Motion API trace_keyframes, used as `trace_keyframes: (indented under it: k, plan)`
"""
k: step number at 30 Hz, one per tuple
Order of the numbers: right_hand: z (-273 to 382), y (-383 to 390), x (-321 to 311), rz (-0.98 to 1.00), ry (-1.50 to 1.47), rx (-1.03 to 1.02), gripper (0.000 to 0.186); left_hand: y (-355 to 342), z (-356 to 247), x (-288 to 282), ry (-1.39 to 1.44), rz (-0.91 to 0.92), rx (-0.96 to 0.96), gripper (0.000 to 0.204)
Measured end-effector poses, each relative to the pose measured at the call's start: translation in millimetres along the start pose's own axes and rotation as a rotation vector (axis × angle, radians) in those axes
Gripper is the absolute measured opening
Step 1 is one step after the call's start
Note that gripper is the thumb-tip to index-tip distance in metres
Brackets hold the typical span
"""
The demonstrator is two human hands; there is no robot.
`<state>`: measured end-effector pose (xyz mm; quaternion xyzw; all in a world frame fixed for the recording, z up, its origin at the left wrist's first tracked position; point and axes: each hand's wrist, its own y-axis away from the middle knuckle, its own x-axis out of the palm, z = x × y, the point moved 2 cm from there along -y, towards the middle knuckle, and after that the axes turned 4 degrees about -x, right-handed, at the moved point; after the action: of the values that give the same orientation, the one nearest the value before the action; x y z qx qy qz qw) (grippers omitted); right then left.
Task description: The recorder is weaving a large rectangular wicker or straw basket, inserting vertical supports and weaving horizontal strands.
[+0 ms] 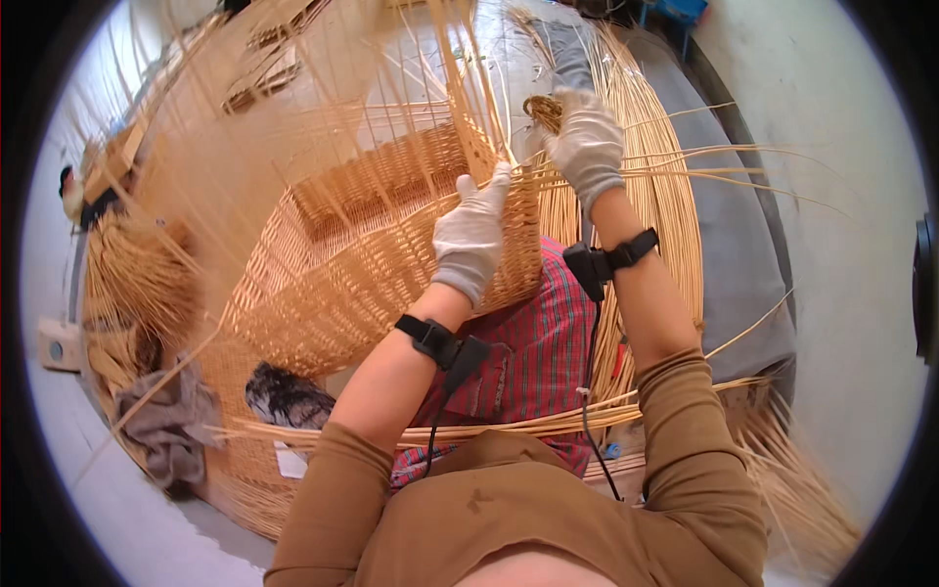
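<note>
A half-woven wicker basket (342, 269), rectangular and tan, leans across my lap with long upright stakes rising from its walls. My left hand (472, 230), in a white glove, is closed over the near wall by the right corner, its thumb and forefinger at the rim. Just beyond that corner, my gloved right hand (585, 147) has its fingers curled; a slightly blurred grip hides what they hold. Against its fingertips shows a small brown coil (543, 112), and whether it is held I cannot tell. Loose wicker strands (685, 171) run out rightward from the corner, below the right hand.
A large bundle of long wicker rods (660, 225) lies to the right on a grey sheet (748, 284). Another bundle (142, 284) stands at the left, above a grey cloth (171, 426). Several rods (528, 426) cross my lap over red plaid fabric (538, 342).
</note>
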<state>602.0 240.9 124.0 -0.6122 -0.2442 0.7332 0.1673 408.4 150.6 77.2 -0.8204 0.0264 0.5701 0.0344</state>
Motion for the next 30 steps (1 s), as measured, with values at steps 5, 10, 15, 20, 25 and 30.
trace_keyframes:
  k: [5, 10, 15, 20, 25, 30]
  plan:
    - [-38, 17, -13, 0.062, -0.235, -0.044, 0.027, 5, 4, -3, 0.126, -0.059, -0.004, 0.075]
    - [-56, 34, 5, -0.08, -0.186, -0.182, 0.014, 17, 10, -11, 0.272, -0.219, 0.086, 0.069]
    - [-38, 32, -1, -0.152, -0.261, -0.196, 0.011, 7, -6, -30, 0.032, -0.535, 0.44, 0.07]
    - [-15, 51, -12, -0.172, -0.138, -0.119, 0.016, -7, -15, 8, -0.002, -0.438, 0.38, 0.076]
    - [-12, 63, 9, -0.186, -0.048, 0.035, 0.023, -5, -4, 13, 0.085, -0.43, 0.418, 0.08]
    - [-20, 61, 19, -0.201, -0.007, -0.03, 0.021, 13, -1, -16, 0.066, -0.441, 0.46, 0.08]
